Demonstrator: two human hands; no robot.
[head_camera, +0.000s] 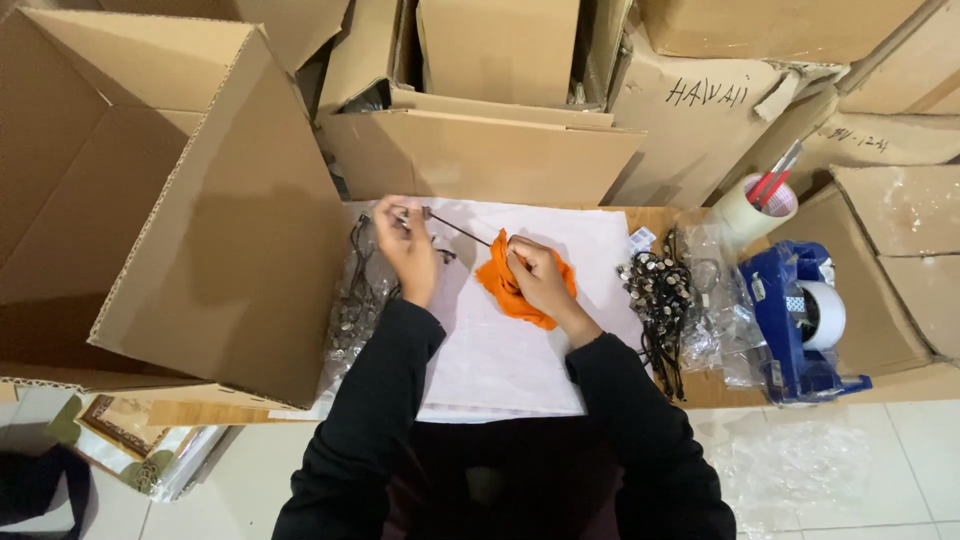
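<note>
My left hand (405, 245) pinches one end of a thin dark cord (455, 228) and holds it taut over a white sheet (500, 350). An orange cloth (500, 285) is bunched in my right hand (537, 275), wrapped around the cord's other end. Both hands hover just above the sheet, about a hand's width apart. Black sleeves cover both forearms.
A pile of dark cords with metal beads (660, 290) lies right of the sheet beside clear plastic bags (715, 300). More bagged cords (355, 300) lie left. A blue tape dispenser (800, 320), a tape roll with pens (755, 205) and open cardboard boxes (220, 230) surround the surface.
</note>
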